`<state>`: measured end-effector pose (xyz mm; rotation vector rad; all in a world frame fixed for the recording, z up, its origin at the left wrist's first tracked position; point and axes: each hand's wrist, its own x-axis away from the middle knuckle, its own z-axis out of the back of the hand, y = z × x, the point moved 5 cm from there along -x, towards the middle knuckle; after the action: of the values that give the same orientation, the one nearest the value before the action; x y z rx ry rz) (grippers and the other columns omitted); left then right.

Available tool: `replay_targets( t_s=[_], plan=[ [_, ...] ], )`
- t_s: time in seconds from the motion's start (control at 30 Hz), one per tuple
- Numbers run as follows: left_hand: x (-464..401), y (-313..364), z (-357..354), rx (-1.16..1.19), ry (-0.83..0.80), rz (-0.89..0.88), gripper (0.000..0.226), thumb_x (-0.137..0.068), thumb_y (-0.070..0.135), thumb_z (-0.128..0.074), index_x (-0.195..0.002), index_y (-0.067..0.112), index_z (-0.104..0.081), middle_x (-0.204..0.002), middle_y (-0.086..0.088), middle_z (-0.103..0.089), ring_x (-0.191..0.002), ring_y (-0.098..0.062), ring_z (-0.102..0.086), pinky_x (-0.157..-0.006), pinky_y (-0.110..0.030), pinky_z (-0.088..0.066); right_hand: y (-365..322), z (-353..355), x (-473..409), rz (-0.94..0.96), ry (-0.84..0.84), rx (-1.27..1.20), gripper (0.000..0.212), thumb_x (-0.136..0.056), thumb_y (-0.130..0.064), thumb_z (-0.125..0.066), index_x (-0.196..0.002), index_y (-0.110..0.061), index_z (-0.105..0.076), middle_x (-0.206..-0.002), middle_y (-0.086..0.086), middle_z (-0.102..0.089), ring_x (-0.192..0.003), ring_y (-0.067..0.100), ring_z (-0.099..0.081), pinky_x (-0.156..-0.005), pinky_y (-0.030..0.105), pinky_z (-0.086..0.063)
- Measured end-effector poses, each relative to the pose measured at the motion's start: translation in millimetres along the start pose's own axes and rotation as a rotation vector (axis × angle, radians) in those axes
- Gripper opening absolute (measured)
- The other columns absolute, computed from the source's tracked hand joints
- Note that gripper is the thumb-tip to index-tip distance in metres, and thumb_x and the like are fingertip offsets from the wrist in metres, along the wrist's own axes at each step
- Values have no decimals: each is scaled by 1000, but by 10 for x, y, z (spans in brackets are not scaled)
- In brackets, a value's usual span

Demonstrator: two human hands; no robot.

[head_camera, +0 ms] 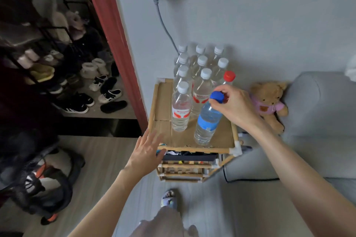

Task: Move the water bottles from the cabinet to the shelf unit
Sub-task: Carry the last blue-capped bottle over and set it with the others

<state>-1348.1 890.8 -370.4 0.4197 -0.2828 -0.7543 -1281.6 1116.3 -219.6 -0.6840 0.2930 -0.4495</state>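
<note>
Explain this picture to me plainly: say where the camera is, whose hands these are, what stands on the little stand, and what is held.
There is no machine here. A camera worn on a person's head looks down at their two bare hands. The right hand has its grip on the blue cap of a tilted bottle resting on the cardboard top of a small shelf unit. White-capped bottles stand there in rows, with a red-capped one behind. The left hand is open at the front corner, holding nothing. A teddy bear sits to the right.

a clear plastic blue-capped, blue-labelled water bottle (208, 119) is tilting at the front of the cardboard-topped bamboo shelf unit (234, 131), beside upright white-capped clear bottles (194, 75).
</note>
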Motion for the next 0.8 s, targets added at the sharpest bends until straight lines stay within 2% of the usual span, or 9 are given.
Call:
replay_targets(
  t_s=[0.07,0.17,0.27,0.33,0.47,0.53,0.63,0.73,0.8],
  plan=[
    [-189,-33,-76,-21,-22,17,50,-84,40,-41,-130,21,-38,-143,-12,-36,-136,-32,-24,-108,-54,-25,42,-31,-130,-2,-27,14,20,-76,-16,-67,-96,-14,-62,-88,2,-64,-79,18,-59,-68,16,-41],
    [-359,-107,-291,-77,-90,-4,44,-84,41,-32,-121,18,-42,-131,-16,-49,-128,-39,-38,-97,-57,-40,130,-71,-283,-5,-39,15,22,-75,-15,-68,-96,-17,-62,-87,0,-63,-77,19,-60,-73,25,-48],
    [-400,-205,-521,-118,-156,14,69,-85,58,-4,-136,22,-32,-148,-13,-29,-139,-36,-14,-113,-51,-15,212,-99,-392,15,-44,-9,25,-77,-11,-65,-101,-17,-62,-91,-3,-58,-70,16,-56,-65,7,-40],
    [-407,-251,-632,-191,-171,-1,86,-78,65,16,-140,23,-26,-152,-9,-13,-141,-33,-2,-113,-47,1,263,-133,-410,25,-52,-52,30,-79,-10,-63,-108,-17,-61,-99,-4,-54,-67,13,-53,-67,4,-38],
    [-409,-282,-718,-272,-192,61,61,-92,50,4,-135,28,-32,-143,-12,-39,-134,-34,-23,-114,-46,-4,302,-223,-407,114,-34,-10,39,-78,-29,-67,-115,-24,-59,-108,1,-50,-95,21,-50,-85,35,-43],
    [-399,-286,-735,-231,-160,89,59,-93,47,4,-134,29,-33,-142,-11,-41,-134,-33,-26,-110,-40,0,294,-252,-418,102,0,10,40,-76,-36,-68,-113,-25,-60,-101,0,-47,-98,20,-48,-85,31,-39],
    [-404,-257,-726,-174,-94,94,64,-90,50,7,-135,30,-33,-145,-8,-36,-137,-30,-19,-111,-35,9,243,-271,-434,102,91,20,31,-77,-30,-68,-106,-21,-62,-94,1,-48,-86,18,-50,-74,26,-39],
    [-415,-248,-742,-146,-62,84,75,-82,58,17,-138,33,-27,-151,-5,-24,-141,-24,-4,-114,-38,9,237,-267,-451,120,87,20,40,-79,-27,-67,-117,-20,-57,-95,2,-53,-78,14,-48,-73,30,-46],
    [-416,-249,-747,-142,-77,99,74,-80,62,14,-140,35,-20,-153,-2,-15,-140,-20,5,-114,-39,11,257,-254,-477,104,32,-34,51,-79,-28,-67,-126,-20,-49,-98,-3,-54,-81,11,-48,-77,26,-44]
  ],
)
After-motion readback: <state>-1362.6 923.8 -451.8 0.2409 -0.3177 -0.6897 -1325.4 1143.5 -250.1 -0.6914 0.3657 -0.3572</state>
